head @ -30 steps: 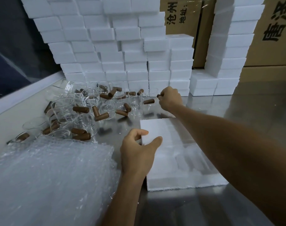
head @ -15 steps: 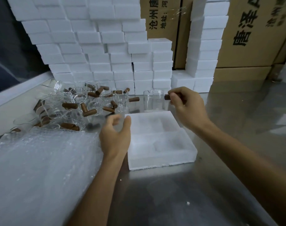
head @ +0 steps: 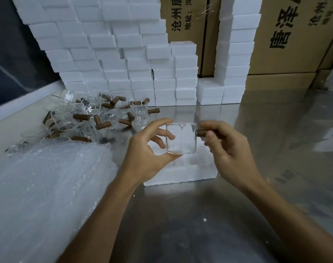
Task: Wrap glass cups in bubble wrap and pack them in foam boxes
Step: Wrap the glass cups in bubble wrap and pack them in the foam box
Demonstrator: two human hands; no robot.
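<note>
A glass cup [head: 180, 138] sits between both hands above the foam box [head: 180, 173], bubble wrap [head: 44, 186] left.

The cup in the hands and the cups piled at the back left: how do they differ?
The held cup is upright in the air above the open foam box; the piled cups lie on the table, many tipped over. The held cup is alone, its handle pinched by the right hand and its base steadied by the left hand; the piled cups touch one another, untouched by hands. All are clear glass with brown handles, none wrapped.
</note>
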